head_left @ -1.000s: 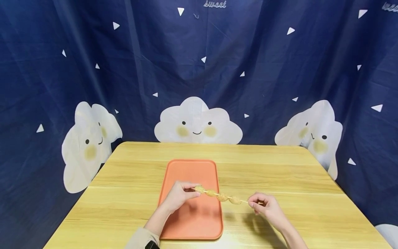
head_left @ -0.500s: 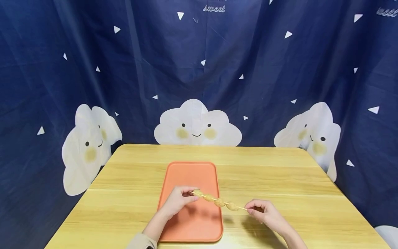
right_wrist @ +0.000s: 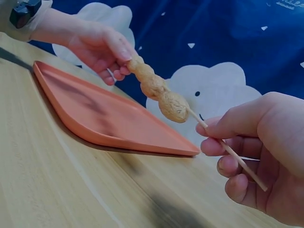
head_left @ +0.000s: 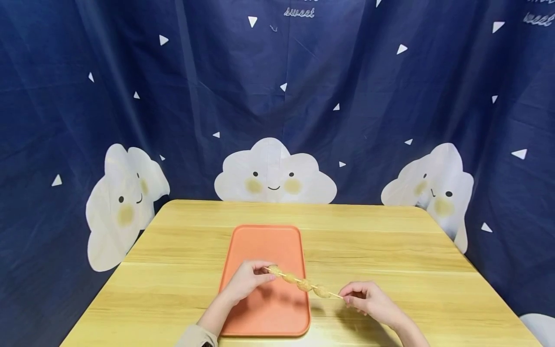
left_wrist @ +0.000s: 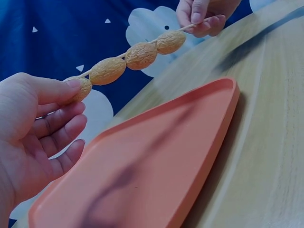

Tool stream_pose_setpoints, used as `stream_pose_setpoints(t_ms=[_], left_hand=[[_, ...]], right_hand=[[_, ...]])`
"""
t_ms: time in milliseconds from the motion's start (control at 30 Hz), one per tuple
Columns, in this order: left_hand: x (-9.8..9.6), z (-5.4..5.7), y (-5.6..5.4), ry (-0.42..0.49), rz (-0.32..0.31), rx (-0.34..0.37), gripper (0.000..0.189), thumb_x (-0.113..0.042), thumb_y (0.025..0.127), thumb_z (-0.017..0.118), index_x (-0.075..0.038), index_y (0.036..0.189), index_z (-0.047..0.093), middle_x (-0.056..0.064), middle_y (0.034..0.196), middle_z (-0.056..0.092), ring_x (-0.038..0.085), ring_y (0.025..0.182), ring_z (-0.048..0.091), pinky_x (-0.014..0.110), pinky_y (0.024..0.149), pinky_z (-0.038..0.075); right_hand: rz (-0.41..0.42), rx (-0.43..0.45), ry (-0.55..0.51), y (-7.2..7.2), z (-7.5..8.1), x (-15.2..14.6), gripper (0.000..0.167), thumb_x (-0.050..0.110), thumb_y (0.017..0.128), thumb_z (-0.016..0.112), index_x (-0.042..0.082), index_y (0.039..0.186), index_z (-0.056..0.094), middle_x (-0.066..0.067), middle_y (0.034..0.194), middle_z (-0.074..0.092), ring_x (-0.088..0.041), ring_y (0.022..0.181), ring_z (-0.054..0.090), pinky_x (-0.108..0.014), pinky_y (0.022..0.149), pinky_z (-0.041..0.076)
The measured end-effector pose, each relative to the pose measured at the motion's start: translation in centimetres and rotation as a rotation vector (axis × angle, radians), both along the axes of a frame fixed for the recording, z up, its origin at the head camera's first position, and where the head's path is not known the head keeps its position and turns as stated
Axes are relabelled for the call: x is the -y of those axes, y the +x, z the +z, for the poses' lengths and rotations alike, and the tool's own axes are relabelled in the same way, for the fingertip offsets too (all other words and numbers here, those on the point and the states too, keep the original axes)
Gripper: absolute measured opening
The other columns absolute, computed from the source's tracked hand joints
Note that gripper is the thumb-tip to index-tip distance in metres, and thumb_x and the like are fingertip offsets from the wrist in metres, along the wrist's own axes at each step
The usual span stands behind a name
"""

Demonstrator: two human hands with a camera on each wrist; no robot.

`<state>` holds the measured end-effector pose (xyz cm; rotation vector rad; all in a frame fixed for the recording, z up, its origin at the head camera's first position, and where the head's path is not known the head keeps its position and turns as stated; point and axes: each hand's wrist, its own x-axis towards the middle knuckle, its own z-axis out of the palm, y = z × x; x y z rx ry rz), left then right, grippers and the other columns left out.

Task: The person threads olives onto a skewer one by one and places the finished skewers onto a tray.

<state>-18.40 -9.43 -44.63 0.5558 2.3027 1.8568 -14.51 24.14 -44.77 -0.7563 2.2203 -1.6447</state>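
Several wrinkled, golden-brown oval balls are threaded on a thin wooden stick, making a skewer (head_left: 304, 285) that hangs above the tray and table between both hands. My left hand (head_left: 244, 281) pinches the ball at its far end between thumb and index finger; in the left wrist view the left hand's (left_wrist: 42, 118) other fingers are loosely bent. My right hand (head_left: 368, 301) pinches the bare stick at the other end. In the right wrist view, the stick's tail (right_wrist: 244, 166) runs past the right hand's (right_wrist: 266, 152) thumb and across its palm. The skewer slopes down toward the right hand.
An orange rectangular tray (head_left: 269, 318) with a low rim lies on the wooden table (head_left: 390, 246), beneath the left hand. A dark blue curtain (head_left: 277, 72) with smiling clouds stands behind the table. The left wrist wears a dark watch (right_wrist: 24, 13).
Both hands and the skewer sit slightly lower in the head view, partly because the view itself tilted. The right hand has dropped a little more, steepening the skewer's slope. Both grips stay the same.
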Motion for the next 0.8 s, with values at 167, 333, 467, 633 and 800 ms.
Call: stream_pose_setpoints(t_ms=[167,333,467,633,800], left_hand=[[0.1,0.0,-0.3,0.003,0.009,-0.001,0.036,-0.004,0.08,0.07,0.01,0.111,0.062,0.008,0.087,0.066,0.013,0.079,0.058,0.022,0.063,0.048],[0.3,0.2,-0.6,0.002,-0.001,-0.004,0.039,-0.005,0.08,0.07,0.011,0.113,0.06,0.008,0.087,0.065,0.015,0.08,0.057,0.022,0.064,0.049],[0.6,0.4,-0.9,0.001,0.021,-0.01,0.039,-0.004,0.081,0.069,0.012,0.115,0.059,0.007,0.087,0.064,0.014,0.08,0.057,0.021,0.066,0.048],[1.2,0.2,-1.2,0.055,0.09,-0.015,0.041,0.002,0.082,0.065,0.016,0.119,0.053,0.019,0.094,0.064,0.019,0.087,0.06,0.021,0.073,0.049],[2.6,0.1,-0.8,0.02,0.15,-0.043,0.053,0.0,0.082,0.066,0.015,0.128,0.044,0.027,0.117,0.056,0.034,0.107,0.055,0.036,0.091,0.046]], right_hand=[[0.063,-0.01,0.027,-0.1,-0.1,0.5,0.015,0.003,0.089,0.055,-0.009,0.096,0.062,-0.01,0.075,0.061,-0.003,0.062,0.05,-0.02,0.046,0.042],[0.149,0.02,0.032,-0.2,-0.3,1.1,0.014,0.004,0.088,0.056,-0.007,0.093,0.063,-0.004,0.074,0.064,-0.003,0.065,0.055,-0.019,0.054,0.047],[0.177,0.021,0.015,-0.1,-0.3,1.6,0.014,0.004,0.089,0.056,-0.009,0.092,0.062,-0.016,0.073,0.063,-0.006,0.066,0.058,-0.022,0.055,0.05],[0.143,0.047,0.013,-0.1,-0.1,2.7,0.016,0.006,0.09,0.055,-0.009,0.091,0.059,-0.027,0.072,0.058,-0.004,0.06,0.056,-0.014,0.044,0.041],[0.117,0.098,-0.003,0.1,-0.3,4.0,0.015,0.004,0.09,0.053,-0.011,0.092,0.055,-0.014,0.072,0.059,-0.005,0.057,0.052,-0.014,0.039,0.034]])
